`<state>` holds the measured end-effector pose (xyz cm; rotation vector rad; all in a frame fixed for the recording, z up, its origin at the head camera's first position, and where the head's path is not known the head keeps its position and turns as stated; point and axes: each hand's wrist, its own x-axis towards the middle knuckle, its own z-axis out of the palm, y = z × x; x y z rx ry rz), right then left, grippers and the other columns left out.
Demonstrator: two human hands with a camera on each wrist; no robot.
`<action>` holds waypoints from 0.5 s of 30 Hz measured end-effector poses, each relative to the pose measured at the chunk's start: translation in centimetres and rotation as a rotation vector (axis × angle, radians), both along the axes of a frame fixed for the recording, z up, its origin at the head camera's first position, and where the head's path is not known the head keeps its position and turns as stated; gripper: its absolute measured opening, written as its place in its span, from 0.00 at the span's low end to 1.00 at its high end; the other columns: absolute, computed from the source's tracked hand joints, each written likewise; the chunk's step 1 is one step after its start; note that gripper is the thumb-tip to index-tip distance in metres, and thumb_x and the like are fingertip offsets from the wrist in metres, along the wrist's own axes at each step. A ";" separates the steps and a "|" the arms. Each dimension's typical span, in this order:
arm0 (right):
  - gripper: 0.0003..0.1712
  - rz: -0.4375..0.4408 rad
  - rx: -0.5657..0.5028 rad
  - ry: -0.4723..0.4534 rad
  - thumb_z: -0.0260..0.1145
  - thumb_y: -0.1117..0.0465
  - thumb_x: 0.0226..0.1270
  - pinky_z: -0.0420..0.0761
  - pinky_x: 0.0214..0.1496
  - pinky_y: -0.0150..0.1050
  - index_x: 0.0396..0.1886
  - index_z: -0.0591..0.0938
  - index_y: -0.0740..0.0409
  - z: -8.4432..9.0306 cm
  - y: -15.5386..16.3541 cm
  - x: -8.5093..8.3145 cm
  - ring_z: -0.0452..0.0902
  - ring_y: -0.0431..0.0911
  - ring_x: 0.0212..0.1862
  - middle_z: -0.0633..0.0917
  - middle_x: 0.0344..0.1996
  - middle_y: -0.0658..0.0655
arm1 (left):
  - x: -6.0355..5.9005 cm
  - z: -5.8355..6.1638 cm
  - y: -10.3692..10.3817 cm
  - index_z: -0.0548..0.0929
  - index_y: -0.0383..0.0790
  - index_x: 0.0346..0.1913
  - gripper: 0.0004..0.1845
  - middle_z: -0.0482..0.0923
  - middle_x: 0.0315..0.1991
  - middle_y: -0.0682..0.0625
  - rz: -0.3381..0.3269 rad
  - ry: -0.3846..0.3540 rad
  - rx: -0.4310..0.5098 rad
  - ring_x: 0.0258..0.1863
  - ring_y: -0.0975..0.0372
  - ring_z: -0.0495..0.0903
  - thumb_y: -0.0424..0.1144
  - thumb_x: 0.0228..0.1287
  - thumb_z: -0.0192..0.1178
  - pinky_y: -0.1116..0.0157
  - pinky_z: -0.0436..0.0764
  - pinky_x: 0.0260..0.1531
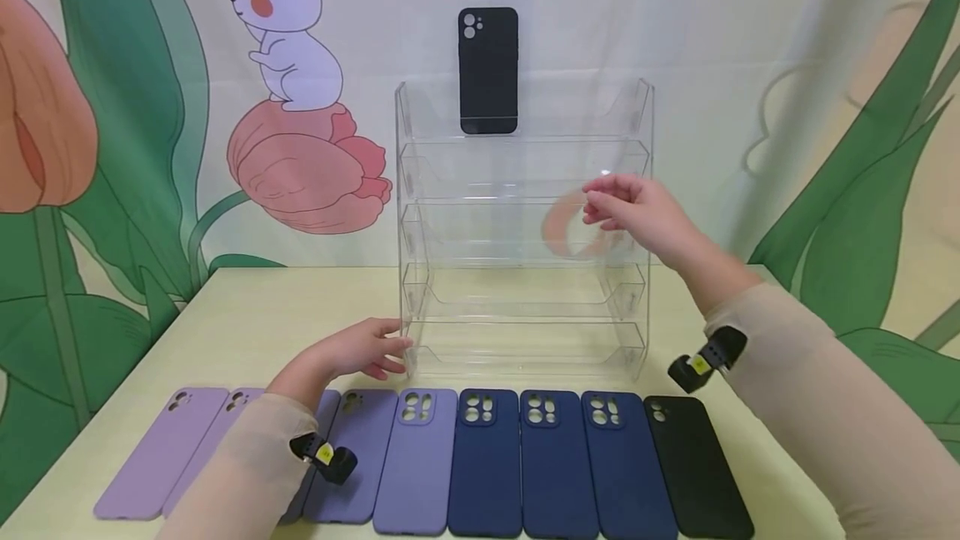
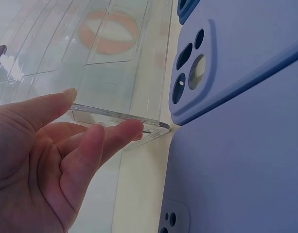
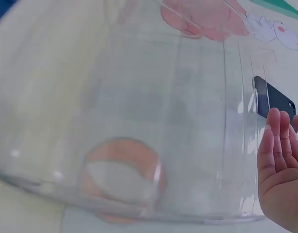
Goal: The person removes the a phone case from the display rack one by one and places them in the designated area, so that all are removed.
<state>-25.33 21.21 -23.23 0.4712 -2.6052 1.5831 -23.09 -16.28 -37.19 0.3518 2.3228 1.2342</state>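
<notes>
A clear tiered rack (image 1: 525, 323) stands upright on the table. A black phone case (image 1: 488, 69) leans in its top tier, left of the middle. My left hand (image 1: 352, 352) touches the rack's lower left edge with loosely bent fingers; in the left wrist view the thumb (image 2: 59, 101) lies on one side of that edge and a fingertip (image 2: 131, 130) near its corner. Nothing is in my right hand (image 1: 633, 211), which hovers before the rack's right side. In the right wrist view its fingers (image 3: 279, 141) lie side by side, the thumb mostly cut off.
In front of the rack lies a row of phone cases: several purple ones (image 1: 416, 465) at left, three dark blue ones (image 1: 558, 473), and a black one (image 1: 701, 469) at right. My left forearm covers part of the row. A printed curtain (image 1: 720, 90) hangs behind the table (image 1: 300, 298).
</notes>
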 end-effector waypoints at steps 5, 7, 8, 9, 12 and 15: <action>0.21 -0.021 -0.034 0.000 0.55 0.56 0.71 0.76 0.53 0.43 0.56 0.72 0.66 1.7 -1.9 -2.8 0.79 0.44 0.47 0.79 0.49 0.64 | 0.2 0.1 -0.2 0.64 0.37 0.68 0.27 0.74 0.56 0.38 0.000 -0.013 0.009 0.47 0.51 0.80 0.44 0.70 0.51 0.57 0.80 0.40; 0.21 -0.028 -0.045 0.003 0.55 0.57 0.71 0.75 0.54 0.43 0.57 0.72 0.67 2.4 -2.4 -3.6 0.78 0.45 0.49 0.79 0.50 0.64 | 0.3 0.2 -0.1 0.64 0.37 0.68 0.26 0.74 0.55 0.37 -0.002 -0.013 0.008 0.47 0.51 0.80 0.43 0.70 0.51 0.57 0.80 0.40; 0.21 -0.033 -0.049 0.007 0.55 0.57 0.71 0.75 0.54 0.43 0.57 0.72 0.67 2.8 -2.6 -4.0 0.78 0.44 0.49 0.79 0.50 0.64 | 0.3 0.2 0.0 0.64 0.37 0.68 0.26 0.74 0.55 0.37 0.001 -0.014 0.008 0.47 0.51 0.80 0.43 0.70 0.51 0.57 0.80 0.40; 0.21 -0.034 -0.056 0.012 0.55 0.58 0.71 0.75 0.54 0.42 0.57 0.72 0.67 3.1 -2.8 -4.2 0.78 0.45 0.50 0.79 0.51 0.64 | 0.4 0.2 0.0 0.63 0.37 0.68 0.27 0.74 0.55 0.37 -0.004 -0.009 0.006 0.47 0.51 0.80 0.43 0.70 0.51 0.57 0.81 0.40; 0.21 -0.045 -0.088 0.015 0.55 0.57 0.71 0.74 0.55 0.41 0.57 0.71 0.66 4.2 -3.3 -4.8 0.77 0.46 0.52 0.79 0.51 0.62 | 0.3 0.3 0.2 0.63 0.37 0.68 0.27 0.74 0.56 0.37 0.004 -0.011 0.007 0.46 0.52 0.80 0.43 0.70 0.51 0.58 0.81 0.39; 0.21 -0.051 -0.117 0.010 0.55 0.57 0.71 0.74 0.56 0.40 0.58 0.71 0.66 4.9 -4.0 -5.3 0.76 0.46 0.53 0.80 0.50 0.60 | 0.3 0.3 0.1 0.63 0.36 0.68 0.27 0.74 0.56 0.37 0.007 -0.011 0.008 0.46 0.52 0.80 0.42 0.70 0.51 0.58 0.81 0.39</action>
